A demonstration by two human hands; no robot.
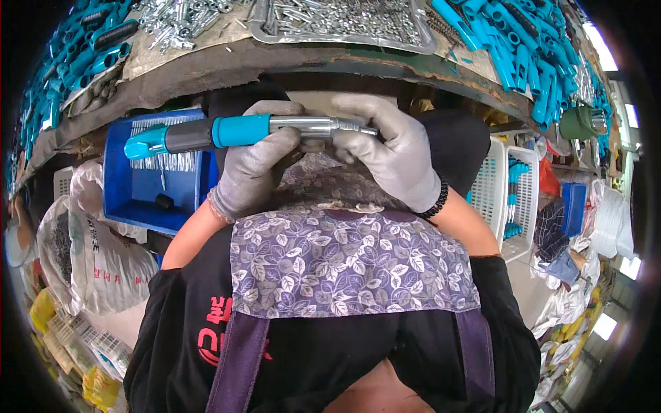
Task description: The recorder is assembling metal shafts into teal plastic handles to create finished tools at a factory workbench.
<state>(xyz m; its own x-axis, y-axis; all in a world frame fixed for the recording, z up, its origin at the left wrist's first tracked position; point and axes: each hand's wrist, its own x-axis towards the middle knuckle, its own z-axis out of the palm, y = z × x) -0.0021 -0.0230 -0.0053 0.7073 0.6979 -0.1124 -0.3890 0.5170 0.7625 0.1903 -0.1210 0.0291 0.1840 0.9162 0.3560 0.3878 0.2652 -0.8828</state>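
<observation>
A hand tool with a teal and black handle [189, 136] and a shiny metal shaft lies level across my lap; I cannot tell its exact kind. My left hand [255, 165], in a light grey glove, is closed round the metal shaft beside the teal collar. At the narrow stepped metal tip, my right hand [396, 148], gloved alike, curls its thumb and fingers round the end. The teal head of the tool points left, over a blue bin. Part of the shaft's underside is hidden by the fingers.
Beyond my hands runs a worn workbench edge [206, 76]. On it sit a metal tray [344, 43] of small metal parts and heaps of teal plastic parts [506, 34]. A blue bin [138, 199] holds metal rods at left; white crates [520, 199] stand at right.
</observation>
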